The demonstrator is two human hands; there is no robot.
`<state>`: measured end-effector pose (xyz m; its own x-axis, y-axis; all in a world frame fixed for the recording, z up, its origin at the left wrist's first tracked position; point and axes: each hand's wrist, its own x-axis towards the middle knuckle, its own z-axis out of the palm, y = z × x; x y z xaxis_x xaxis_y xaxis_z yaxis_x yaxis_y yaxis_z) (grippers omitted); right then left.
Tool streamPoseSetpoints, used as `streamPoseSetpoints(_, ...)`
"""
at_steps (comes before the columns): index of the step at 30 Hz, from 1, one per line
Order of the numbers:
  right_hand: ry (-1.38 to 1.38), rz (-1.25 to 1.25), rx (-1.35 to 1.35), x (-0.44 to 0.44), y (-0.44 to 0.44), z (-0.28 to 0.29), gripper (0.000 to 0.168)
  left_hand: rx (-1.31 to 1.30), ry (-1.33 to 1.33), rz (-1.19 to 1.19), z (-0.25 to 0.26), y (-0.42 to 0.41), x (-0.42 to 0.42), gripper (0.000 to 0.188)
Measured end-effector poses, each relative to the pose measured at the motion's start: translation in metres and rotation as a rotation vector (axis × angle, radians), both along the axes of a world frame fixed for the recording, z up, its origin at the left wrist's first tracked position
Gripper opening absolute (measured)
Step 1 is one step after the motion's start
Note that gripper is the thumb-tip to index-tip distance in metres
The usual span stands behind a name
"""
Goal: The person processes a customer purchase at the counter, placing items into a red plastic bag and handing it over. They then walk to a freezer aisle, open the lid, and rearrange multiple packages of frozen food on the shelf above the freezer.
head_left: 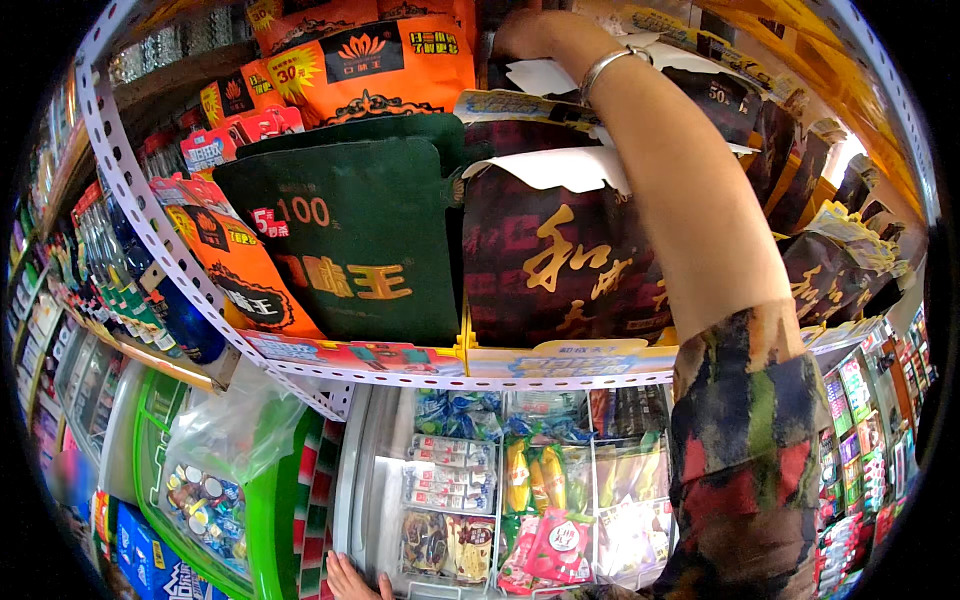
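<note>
My right arm, with a silver bangle (609,69) at the wrist, reaches up over a display rack. My right hand (529,36) is at the back between an orange bag (397,67) and dark packs. Its fingers are hidden, so what it holds cannot be told. Below the forearm stands a dark purple pack (555,262) with gold characters and a raised white flap. Left of it is a dark green pack (360,240). My left hand (352,579), partly cut off by the lower rim, rests at the grey edge of a chest freezer (358,480), thumb apart from the fingers.
A white perforated metal edge (480,381) runs along the rack's front, above the freezer. Ice-cream packs (551,544) lie in its wire baskets. At left stand a green-framed freezer (274,495) with clear plastic (232,427) over it, and bottles (112,262) on a shelf.
</note>
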<state>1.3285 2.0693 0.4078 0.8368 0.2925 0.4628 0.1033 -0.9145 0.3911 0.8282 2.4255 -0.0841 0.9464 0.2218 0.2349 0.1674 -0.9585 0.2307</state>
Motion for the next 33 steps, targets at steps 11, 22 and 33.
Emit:
streamPoseSetpoints(11,0.048,0.000,0.015,0.013,-0.007,-0.001,0.038,-0.022,-0.036,-0.031,0.003,0.001,0.003,0.078)
streamPoseSetpoints(22,0.130,-0.009,0.045,0.028,-0.013,0.006,0.040,-0.055,-0.005,-0.018,0.008,0.000,0.001,0.076)
streamPoseSetpoints(33,0.232,-0.155,0.205,-0.083,0.029,0.012,0.053,-0.038,0.046,0.022,0.010,0.000,-0.007,0.076)
